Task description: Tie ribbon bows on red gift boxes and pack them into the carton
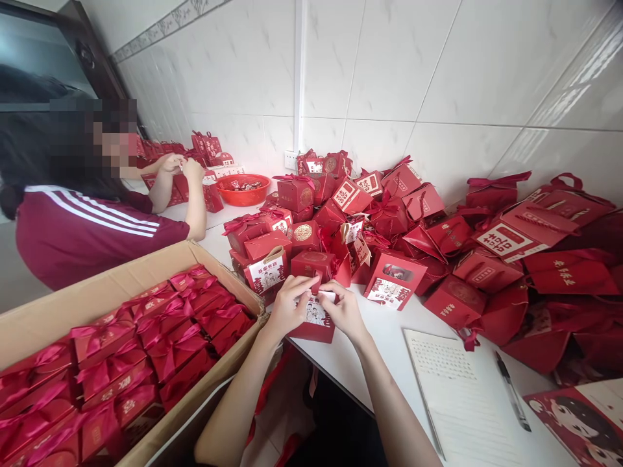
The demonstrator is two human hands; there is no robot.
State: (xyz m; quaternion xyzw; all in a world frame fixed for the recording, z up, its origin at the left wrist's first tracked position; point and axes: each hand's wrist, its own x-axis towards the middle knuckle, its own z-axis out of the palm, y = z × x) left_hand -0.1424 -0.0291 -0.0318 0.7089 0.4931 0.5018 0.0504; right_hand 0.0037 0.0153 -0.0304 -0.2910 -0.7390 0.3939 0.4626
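Observation:
At the table's near edge stands a red gift box (315, 332) with a white panel of cartoon figures on its front. My left hand (291, 303) pinches the left side of its top, thumb and forefinger close together. From the other side my right hand (344, 312) grips the top, its thumb by a small white piece (328, 296). The fingers partly hide the box's upper edge. Just behind are a similar box with a beige handle (267, 271) and one with a clear window (395, 279).
Red gift boxes (452, 253) are heaped along the tiled wall. A carton (121, 275) of ribboned boxes stands at left. A notebook (457, 395) and pen (513, 392) lie at right. Beyond the carton, a co-worker (97, 220) works near an orange basin (243, 190).

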